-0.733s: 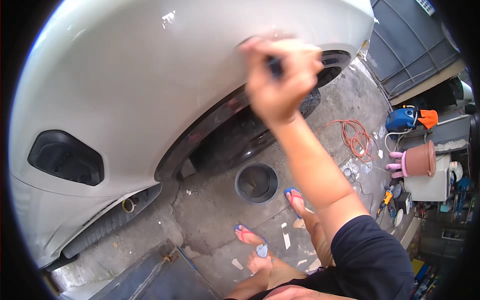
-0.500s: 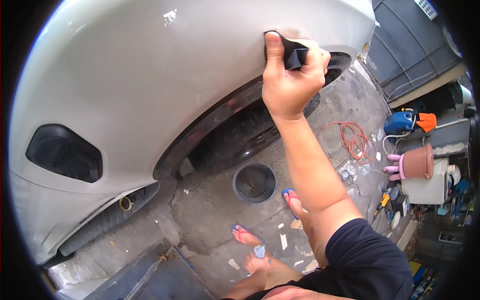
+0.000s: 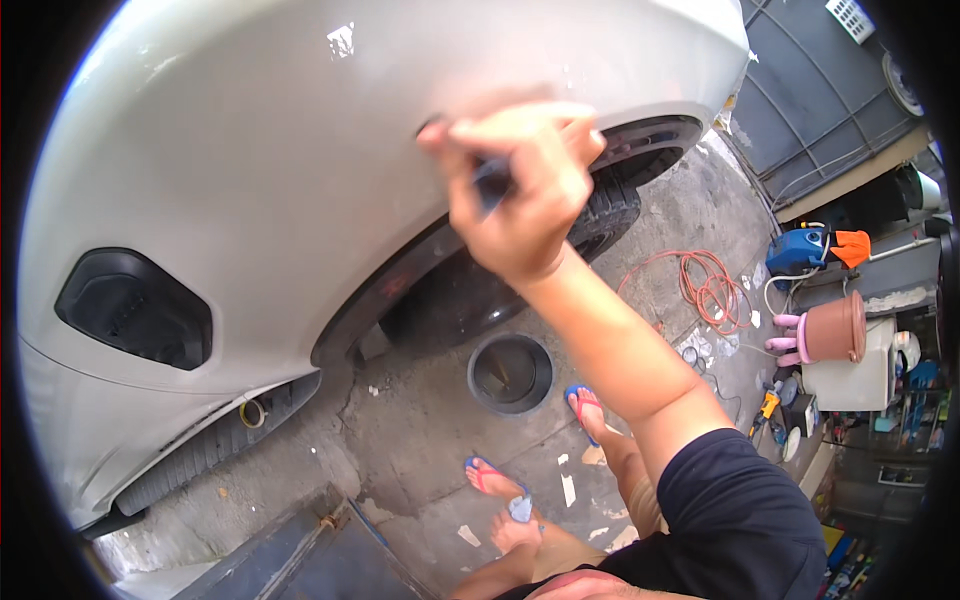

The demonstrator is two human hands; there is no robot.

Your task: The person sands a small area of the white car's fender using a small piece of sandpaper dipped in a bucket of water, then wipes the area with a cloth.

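My right hand [image 3: 525, 190] reaches up to the pale grey car body panel [image 3: 290, 150], above the wheel arch. It grips a dark sanding block [image 3: 493, 183], with the thumb toward the left; motion smears the fingers and the block. A black sheet's edge shows just beyond the thumb, against the panel. Low down, beside my foot, my left hand [image 3: 513, 530] is closed on a small pale-blue crumpled piece [image 3: 520, 508], whose material I cannot make out.
A dark round bucket [image 3: 510, 374] stands on the concrete floor below the wheel arch. To the right lie a coiled orange hose [image 3: 708, 290], a blue machine [image 3: 797, 250], a brown tub [image 3: 836, 328] and a yellow power tool [image 3: 766, 408]. A grey metal panel [image 3: 320, 550] is at lower left.
My right hand has swept left and down along the panel with the sanding block, uncovering more of the tire. My left hand stays nearly where it was.
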